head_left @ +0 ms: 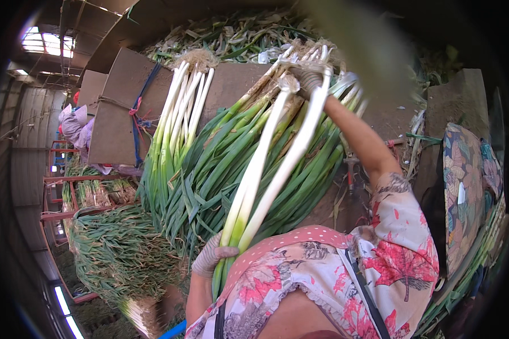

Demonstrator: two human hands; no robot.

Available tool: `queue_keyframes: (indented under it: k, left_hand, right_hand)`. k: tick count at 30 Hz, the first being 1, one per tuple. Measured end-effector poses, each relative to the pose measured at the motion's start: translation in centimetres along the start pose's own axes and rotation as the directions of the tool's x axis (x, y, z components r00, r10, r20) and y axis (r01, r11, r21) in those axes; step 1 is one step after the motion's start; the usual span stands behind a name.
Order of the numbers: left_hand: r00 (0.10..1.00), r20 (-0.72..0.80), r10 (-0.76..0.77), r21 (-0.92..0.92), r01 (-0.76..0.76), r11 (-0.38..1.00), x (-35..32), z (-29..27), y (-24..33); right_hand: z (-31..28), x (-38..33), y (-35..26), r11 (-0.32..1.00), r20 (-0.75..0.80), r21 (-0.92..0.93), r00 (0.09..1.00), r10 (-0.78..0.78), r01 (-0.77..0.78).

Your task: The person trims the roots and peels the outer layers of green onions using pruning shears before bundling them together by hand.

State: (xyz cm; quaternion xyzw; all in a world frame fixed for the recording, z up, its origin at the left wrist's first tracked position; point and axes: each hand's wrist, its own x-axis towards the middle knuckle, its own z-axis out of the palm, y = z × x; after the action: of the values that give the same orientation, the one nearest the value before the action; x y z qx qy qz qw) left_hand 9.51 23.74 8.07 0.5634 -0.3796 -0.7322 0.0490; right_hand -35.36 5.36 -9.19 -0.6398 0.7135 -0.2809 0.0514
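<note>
My left hand [212,255], in a pale striped glove, is closed round a few peeled long green onions [256,164] at the base of their green leaves. Their white shafts slant up and away, with the root ends at the far side of the work surface. At those root ends is my right hand [309,81], also gloved. One white shaft passes in front of it and its fingers are partly hidden, so its grip does not show. Beneath lies a pile of unpeeled green onions [254,121] with brownish outer skins. Left of it rests a cleaned bunch [181,101], roots away from me.
Peeled skins and leaf scraps [232,37] heap up beyond the brown board [234,85]. A large bundle of green onions [124,243] stands at lower left, by a red metal frame [59,216]. A flowered cushioned panel [464,192] is at right. Someone in purple [76,124] is at far left.
</note>
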Motion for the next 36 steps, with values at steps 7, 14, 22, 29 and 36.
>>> queue_keyframes:
  k: [7,14,22,29,36]
  left_hand:
    - [0.984,-0.044,0.171,0.107,-0.166,0.980,-4.5,-7.9,-3.2]
    - [0.685,-0.341,0.644,0.664,-0.309,0.681,-6.9,-12.7,8.6]
    - [0.422,0.097,0.902,0.955,0.217,-0.204,2.1,-20.5,22.7]
    - [0.461,0.643,0.612,0.675,-0.718,-0.169,22.9,11.9,7.9]
    - [0.615,0.486,0.620,0.831,-0.545,-0.111,30.4,14.8,8.0]
  right_hand:
    - [-11.0,-1.1,30.4,0.681,-0.231,-0.091,0.681,0.695,-0.727]
    - [-8.1,-12.9,18.6,0.928,-0.597,-0.011,0.747,0.292,-0.372]
    - [0.5,-29.4,-3.2,0.725,-0.073,-0.121,0.734,0.675,-0.678]
    - [1.3,-29.7,-5.5,0.562,0.000,-0.361,0.602,0.798,-0.745]
    - [-0.5,-31.4,-5.8,0.461,0.090,-0.146,0.453,0.887,-0.875]
